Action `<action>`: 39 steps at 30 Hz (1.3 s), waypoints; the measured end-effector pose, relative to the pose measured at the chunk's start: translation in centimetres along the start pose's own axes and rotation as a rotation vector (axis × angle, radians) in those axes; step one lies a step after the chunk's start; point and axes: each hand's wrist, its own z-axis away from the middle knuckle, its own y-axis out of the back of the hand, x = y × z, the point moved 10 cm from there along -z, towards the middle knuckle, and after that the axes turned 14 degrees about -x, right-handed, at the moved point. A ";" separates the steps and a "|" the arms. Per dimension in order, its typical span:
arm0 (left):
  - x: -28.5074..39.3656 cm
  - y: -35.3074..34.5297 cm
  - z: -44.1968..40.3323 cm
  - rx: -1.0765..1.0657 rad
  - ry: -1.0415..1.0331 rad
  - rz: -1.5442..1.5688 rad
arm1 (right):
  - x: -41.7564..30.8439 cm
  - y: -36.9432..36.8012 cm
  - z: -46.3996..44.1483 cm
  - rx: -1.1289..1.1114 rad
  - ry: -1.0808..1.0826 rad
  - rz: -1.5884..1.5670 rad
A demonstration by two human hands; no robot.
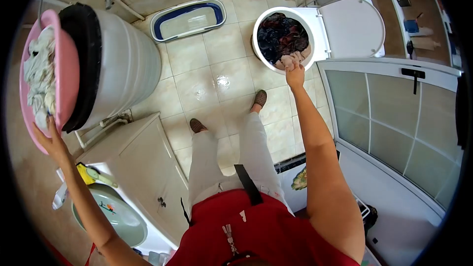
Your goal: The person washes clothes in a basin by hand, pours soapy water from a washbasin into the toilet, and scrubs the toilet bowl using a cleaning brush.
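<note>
The fingers of our right hand (294, 73) are closed on a pale pink cloth (289, 61) at the near edge of the round white tub (256, 44), our landmark. Far to the left of the tub, the fingers of our left hand (52, 140) touch the rim of the pink basin (69, 76) beside the white laundry (41, 71) in it; we cannot tell whether they grip. Dark clothes (280, 37) lie inside the tub, past the pink cloth. A white lid (352, 28) stands open to the tub's right. On the tiled floor (192, 76) left of the tub we see a blue-and-white rectangular basin (197, 6). Farther left, a large barrel (128, 54) with a black top (81, 69) stands next to the pink basin. Nearer us than the tub, and left of it, are our two brown slippers (260, 98). A glazed door (394, 113) is to the tub's near right.
</note>
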 end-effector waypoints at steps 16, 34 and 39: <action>44.5 -61.5 24.0 -0.865 -0.607 0.009 | 0.5 -1.5 -18.4 0.015 0.315 0.275; 43.0 -83.9 29.3 -1.334 -0.484 -0.503 | 7.1 -20.8 -27.7 -0.325 0.359 0.494; 42.3 -83.9 27.9 -0.841 -0.624 -0.179 | 5.6 -16.5 -28.3 -0.336 0.344 0.277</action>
